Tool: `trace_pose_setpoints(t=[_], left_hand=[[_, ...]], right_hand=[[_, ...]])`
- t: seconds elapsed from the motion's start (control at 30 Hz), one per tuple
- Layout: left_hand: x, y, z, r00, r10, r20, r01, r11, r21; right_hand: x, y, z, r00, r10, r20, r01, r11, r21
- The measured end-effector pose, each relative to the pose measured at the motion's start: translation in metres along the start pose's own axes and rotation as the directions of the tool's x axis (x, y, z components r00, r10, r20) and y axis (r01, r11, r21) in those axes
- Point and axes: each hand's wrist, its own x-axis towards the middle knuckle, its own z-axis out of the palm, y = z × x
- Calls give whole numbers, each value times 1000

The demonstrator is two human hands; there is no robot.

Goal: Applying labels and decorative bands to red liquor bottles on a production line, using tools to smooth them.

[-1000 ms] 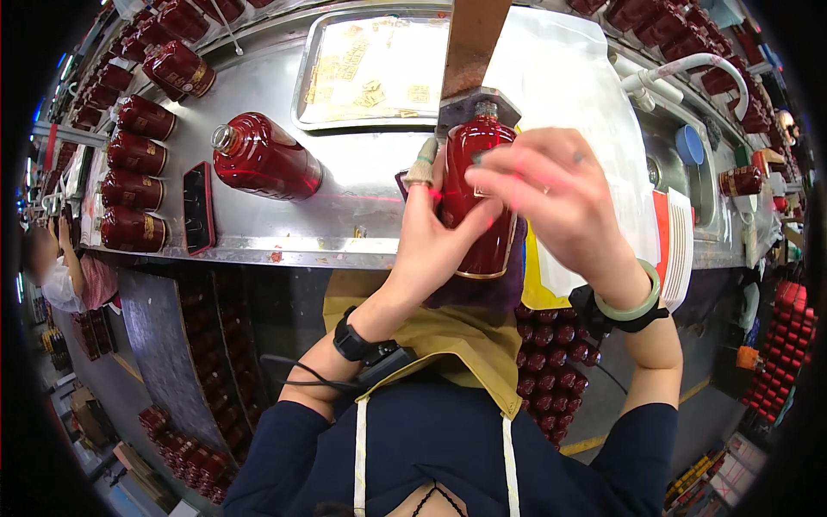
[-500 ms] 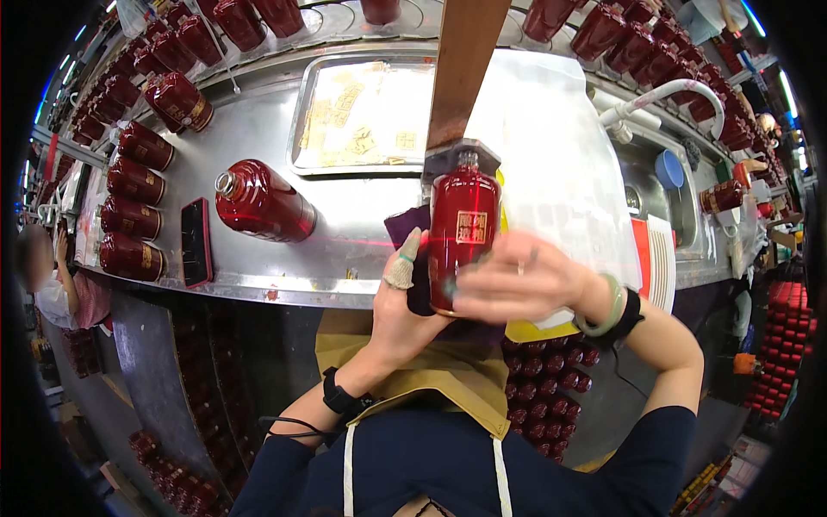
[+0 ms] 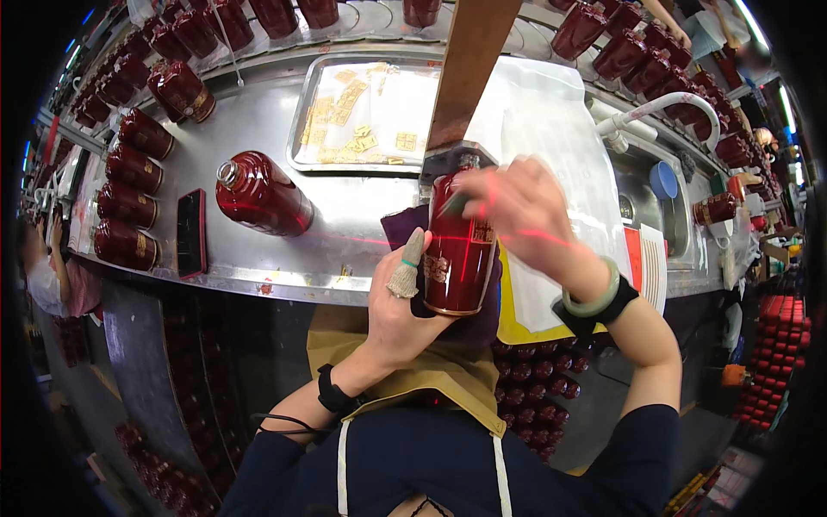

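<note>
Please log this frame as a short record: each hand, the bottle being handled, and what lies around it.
Left hand: holding the red bottle near its base; pale knitted cover on one finger
Right hand: blurred, over the bottle's upper part; contact unclear
Bottle: neck pointing away from the person, gold markings on its side
Left of it: second red bottle, then a phone, on the steel counter
Beyond: metal tray with gold pieces

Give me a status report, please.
Left hand against red bottle, near its base. Right hand blurred, partly covering its upper part. Wooden post beyond the neck.
</note>
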Motion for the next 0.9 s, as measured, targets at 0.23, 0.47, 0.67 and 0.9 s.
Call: trace_pose_setpoints(t=[0.23, 0.47, 0.67, 0.9], left_hand=[[-11, -14, 3, 998, -49, 27, 51, 997, -59], [-7, -16, -1, 998, -34, 48, 36, 998, -49], [2, -4, -8, 995, -2, 98, 6, 999, -49], [50, -7, -10, 945, -283, 164, 326, 853, -407]], right_hand=[[-47, -20, -6, 901, -423, 95, 421, 906, 44], [-39, 6, -3, 981, -181, -74, 167, 973, -161], [-10, -24, 2, 990, -38, 135, 51, 995, -90], [5, 1, -29, 978, 115, -176, -143, 978, -153]])
